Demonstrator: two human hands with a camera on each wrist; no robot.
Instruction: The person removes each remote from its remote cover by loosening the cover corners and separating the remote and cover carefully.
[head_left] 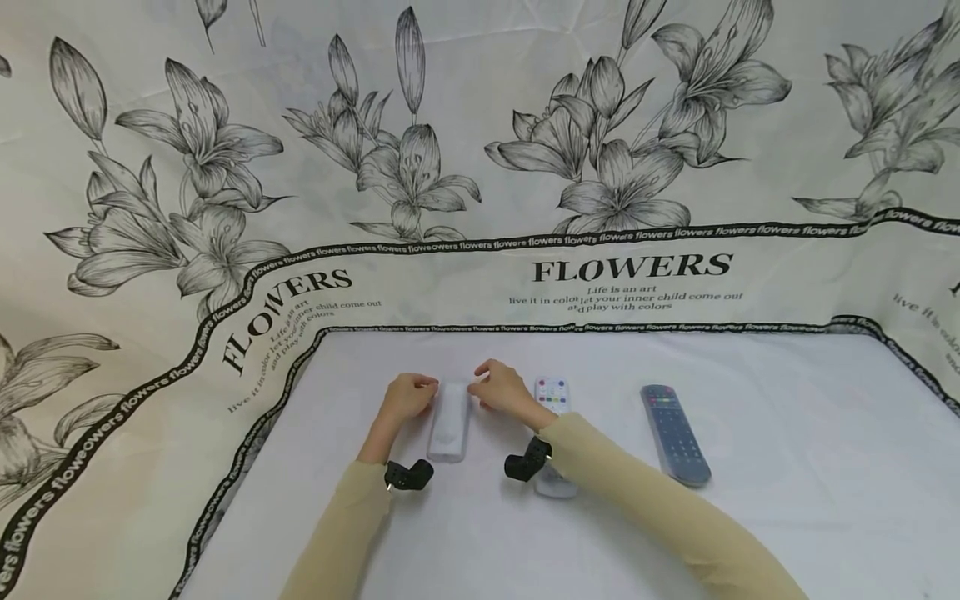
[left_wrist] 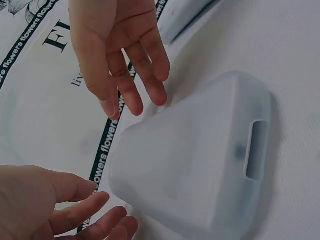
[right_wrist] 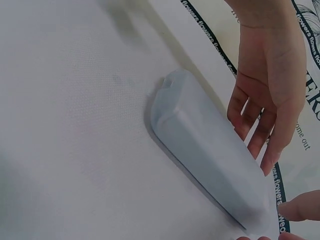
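Observation:
A white, remote-shaped piece (head_left: 449, 425) with rounded edges lies lengthwise on the table; its smooth, buttonless surface faces up. In the left wrist view, a slot shows in the near end of this white piece (left_wrist: 185, 160). My left hand (head_left: 408, 397) is at its far left side, fingers loosely bent. Opposite, my right hand (head_left: 504, 390) hovers by the far right corner with spread, relaxed fingers. Neither hand grips it; both wrist views show gaps around the fingers. Under the right forearm, a white remote control (head_left: 552, 396) with coloured buttons is partly hidden.
A dark blue-grey remote control (head_left: 675, 435) lies face up to the right, slightly slanted. White cloth covers the table (head_left: 465, 542). Behind it hangs a flower-printed curtain (head_left: 450, 287) with black lettered bands. Black wrist cameras (head_left: 409, 475) sit on both wrists.

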